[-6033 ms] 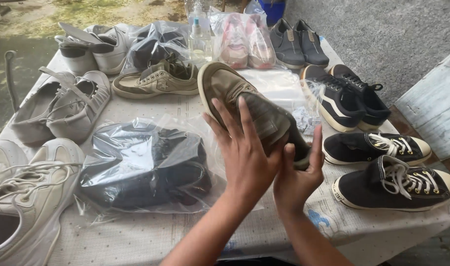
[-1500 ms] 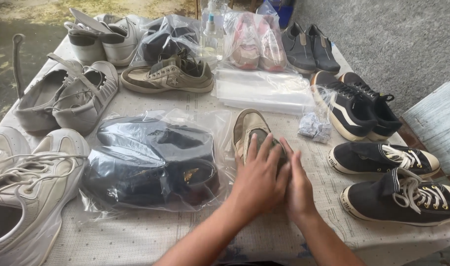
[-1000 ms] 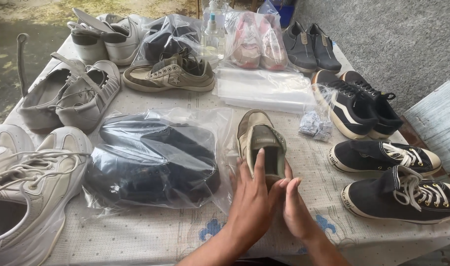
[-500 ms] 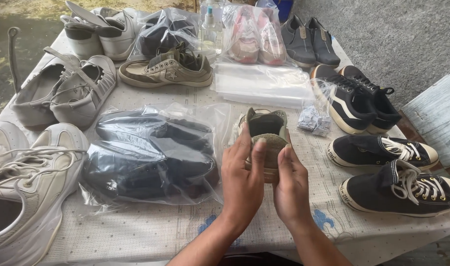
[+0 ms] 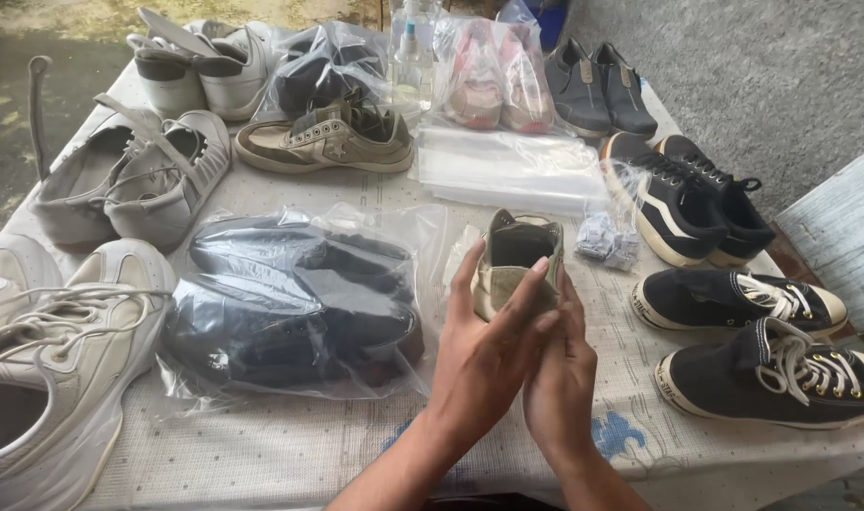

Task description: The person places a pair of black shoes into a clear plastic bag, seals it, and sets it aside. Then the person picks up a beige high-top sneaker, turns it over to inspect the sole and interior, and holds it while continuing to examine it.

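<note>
A tan canvas shoe (image 5: 514,260) with a dark lining is held above the table (image 5: 261,445), near the middle of its front edge. It is seen end-on, opening upward, its nearer part covered by fingers.

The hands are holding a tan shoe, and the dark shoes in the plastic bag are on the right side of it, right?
Not quite. The hands, left and right, do hold the tan shoe, but the dark shoes in the plastic bag lie to its left, as the head view shows. On the right side are loose dark sneakers with white laces.
</note>
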